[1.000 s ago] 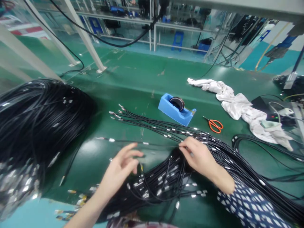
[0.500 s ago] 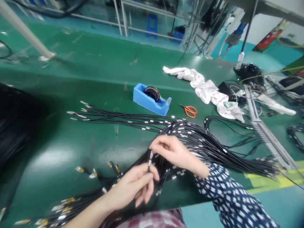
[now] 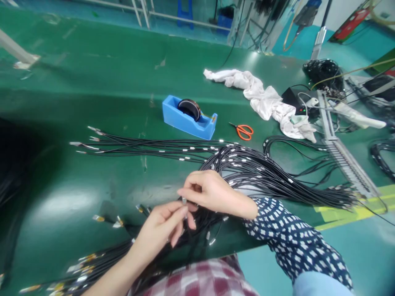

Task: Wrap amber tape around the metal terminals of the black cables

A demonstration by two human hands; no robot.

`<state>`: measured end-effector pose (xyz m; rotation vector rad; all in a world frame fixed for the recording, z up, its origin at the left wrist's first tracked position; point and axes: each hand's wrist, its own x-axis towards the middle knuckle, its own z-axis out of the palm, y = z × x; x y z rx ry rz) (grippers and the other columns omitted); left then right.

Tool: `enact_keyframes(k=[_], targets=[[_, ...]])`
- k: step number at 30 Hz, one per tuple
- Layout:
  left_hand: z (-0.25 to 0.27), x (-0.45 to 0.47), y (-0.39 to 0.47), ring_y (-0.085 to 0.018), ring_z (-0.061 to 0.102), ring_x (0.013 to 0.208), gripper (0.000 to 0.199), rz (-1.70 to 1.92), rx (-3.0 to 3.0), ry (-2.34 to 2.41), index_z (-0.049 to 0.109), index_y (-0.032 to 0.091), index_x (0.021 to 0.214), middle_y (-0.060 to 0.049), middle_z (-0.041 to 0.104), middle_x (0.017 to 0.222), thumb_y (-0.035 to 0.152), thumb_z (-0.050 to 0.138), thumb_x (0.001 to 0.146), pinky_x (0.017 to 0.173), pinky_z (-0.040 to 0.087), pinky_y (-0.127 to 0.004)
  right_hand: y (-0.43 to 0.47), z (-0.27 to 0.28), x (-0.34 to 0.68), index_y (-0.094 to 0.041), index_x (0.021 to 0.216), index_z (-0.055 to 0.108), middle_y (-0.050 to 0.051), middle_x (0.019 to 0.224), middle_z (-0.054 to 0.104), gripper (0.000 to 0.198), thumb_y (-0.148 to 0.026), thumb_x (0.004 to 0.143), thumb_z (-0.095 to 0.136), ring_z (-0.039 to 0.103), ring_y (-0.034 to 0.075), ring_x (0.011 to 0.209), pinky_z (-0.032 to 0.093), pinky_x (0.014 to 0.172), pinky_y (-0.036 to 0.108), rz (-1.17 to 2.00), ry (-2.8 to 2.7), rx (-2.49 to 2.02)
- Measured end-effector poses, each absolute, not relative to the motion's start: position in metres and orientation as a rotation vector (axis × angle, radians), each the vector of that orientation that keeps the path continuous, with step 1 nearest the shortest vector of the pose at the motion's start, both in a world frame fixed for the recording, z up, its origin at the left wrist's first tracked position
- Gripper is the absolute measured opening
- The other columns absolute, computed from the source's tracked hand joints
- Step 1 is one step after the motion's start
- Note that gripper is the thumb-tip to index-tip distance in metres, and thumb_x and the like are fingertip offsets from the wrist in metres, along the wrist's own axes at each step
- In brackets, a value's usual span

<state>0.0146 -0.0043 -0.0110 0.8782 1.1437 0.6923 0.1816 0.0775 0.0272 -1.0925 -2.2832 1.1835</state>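
Observation:
Between both hands is the end of a thin black cable [image 3: 184, 201] with a pale, silvery tip. My left hand [image 3: 168, 225] pinches it from below between thumb and forefinger, the other fingers loosely curled. From above, my right hand [image 3: 211, 192] closes thumb and forefinger on the top of that same end; its fingertips partly hide the tip. Beneath and beyond the hands runs a thick bundle of black cables [image 3: 271, 176] with small white labels. More cable ends with yellow and silver tips [image 3: 89, 263] lie at the lower left, beside my left forearm.
A blue tape dispenser [image 3: 188, 125] with a dark roll stands beyond the bundle. Right of it are orange-handled scissors [image 3: 243, 131] and a crumpled white cloth [image 3: 262, 98]. A grey slotted rail [image 3: 348, 164] lies at the right, near a black box [image 3: 298, 100]. Dark cables [image 3: 9, 164] fill the left edge.
Both hands have shifted slightly left in view and come closer together around the cable end. The right fingertips now cover more of its tip. The whole view has tilted slightly downward.

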Motion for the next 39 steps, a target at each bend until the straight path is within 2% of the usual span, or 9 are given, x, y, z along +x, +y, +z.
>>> enact_keyframes(k=[7,13,16,19,22,24,28,33,39], targets=[[-0.014,0.011,-0.007,-0.008,0.051,0.047,0.023,0.706,0.870,1.156,0.072,0.016,0.086,-0.006,0.073,0.078,0.038,0.067,0.084,0.049,0.037,-0.022,0.077,0.027,0.182,-0.017,0.066,0.055,-0.003,0.064,0.060,0.031,-0.031,0.093,0.056,0.049,0.008,0.061,0.035,0.061,0.021,1.173,-2.235,-1.120],[-0.009,0.016,0.001,-0.003,0.041,0.036,0.030,0.769,0.537,1.042,0.068,0.014,0.077,-0.003,0.067,0.065,0.042,0.064,0.086,0.042,0.028,-0.020,0.074,0.025,0.185,-0.017,0.071,0.061,-0.001,0.071,0.064,0.027,-0.032,0.093,0.057,0.055,0.010,0.067,0.038,0.065,0.021,1.235,-2.266,-1.025],[-0.009,0.018,0.002,-0.003,0.044,0.037,0.027,0.768,0.436,1.010,0.073,0.013,0.085,-0.002,0.066,0.065,0.039,0.072,0.080,0.042,0.030,-0.018,0.095,0.022,0.194,-0.018,0.079,0.068,-0.001,0.073,0.067,0.026,-0.038,0.092,0.057,0.057,0.010,0.066,0.040,0.063,0.021,1.240,-2.237,-1.050],[-0.011,0.018,0.001,-0.002,0.044,0.040,0.025,0.769,0.418,1.009,0.075,0.014,0.092,-0.002,0.067,0.068,0.034,0.076,0.077,0.044,0.032,-0.017,0.143,0.023,0.210,-0.017,0.090,0.070,0.001,0.086,0.071,0.026,-0.038,0.094,0.054,0.061,0.013,0.074,0.042,0.068,0.023,0.909,-2.135,-1.218],[-0.013,0.018,-0.001,-0.002,0.044,0.041,0.022,0.755,0.439,0.987,0.076,0.015,0.090,-0.003,0.068,0.071,0.034,0.074,0.079,0.045,0.032,-0.017,0.199,0.030,0.227,-0.016,0.096,0.070,0.006,0.100,0.070,0.025,-0.028,0.094,0.049,0.060,0.017,0.086,0.043,0.076,0.026,0.454,-2.102,-1.502],[-0.013,0.019,-0.003,-0.002,0.044,0.040,0.022,0.748,0.450,0.970,0.076,0.014,0.087,-0.004,0.069,0.072,0.035,0.073,0.080,0.045,0.032,-0.017,0.227,0.034,0.232,-0.017,0.092,0.072,0.007,0.101,0.070,0.024,-0.025,0.092,0.050,0.059,0.018,0.087,0.043,0.078,0.027,0.361,-2.158,-1.618],[-0.013,0.021,-0.004,-0.002,0.042,0.040,0.022,0.742,0.461,0.959,0.075,0.014,0.085,-0.004,0.068,0.071,0.035,0.073,0.081,0.046,0.032,-0.017,0.257,0.037,0.230,-0.017,0.081,0.074,0.006,0.093,0.070,0.021,-0.025,0.086,0.056,0.059,0.016,0.081,0.043,0.075,0.025,0.452,-2.263,-1.656],[-0.011,0.022,-0.004,-0.002,0.042,0.041,0.022,0.742,0.460,0.978,0.075,0.013,0.085,-0.003,0.067,0.069,0.035,0.074,0.079,0.046,0.032,-0.017,0.277,0.036,0.226,-0.016,0.079,0.076,0.003,0.079,0.071,0.012,-0.021,0.076,0.065,0.057,0.012,0.068,0.042,0.068,0.023,0.680,-2.318,-1.662],[-0.012,0.019,-0.004,-0.002,0.042,0.041,0.025,0.744,0.455,0.981,0.072,0.013,0.086,-0.003,0.067,0.070,0.037,0.074,0.079,0.046,0.032,-0.018,0.278,0.045,0.232,-0.011,0.078,0.077,0.005,0.074,0.070,0.017,-0.024,0.077,0.066,0.055,0.012,0.067,0.041,0.064,0.023,0.859,-2.255,-1.671]])
